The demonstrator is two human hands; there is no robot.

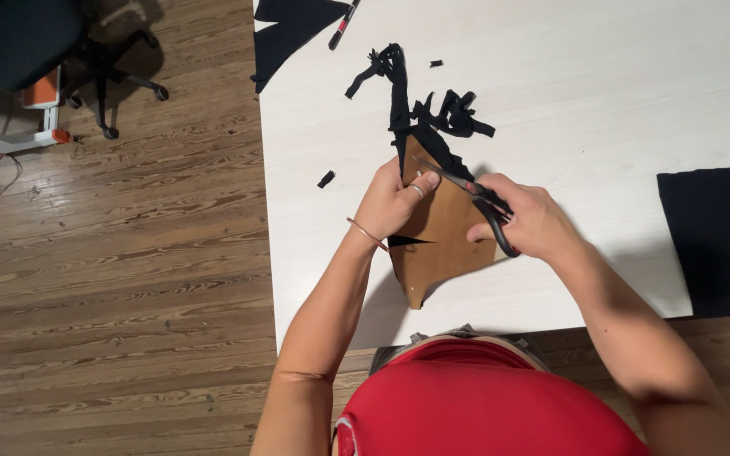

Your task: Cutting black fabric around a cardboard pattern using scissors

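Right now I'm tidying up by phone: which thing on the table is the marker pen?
On the white table, look to the far left corner, beside the big black fabric piece. The marker pen lies there slanted: slim, rigid, black with a red band, unlike the limp black fabric scraps nearer the hands.

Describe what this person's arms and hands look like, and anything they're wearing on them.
Both arms are bare, with no sleeves showing. The left hand has a ring on one finger and a thin bangle at the wrist. The right hand shows no jewellery.
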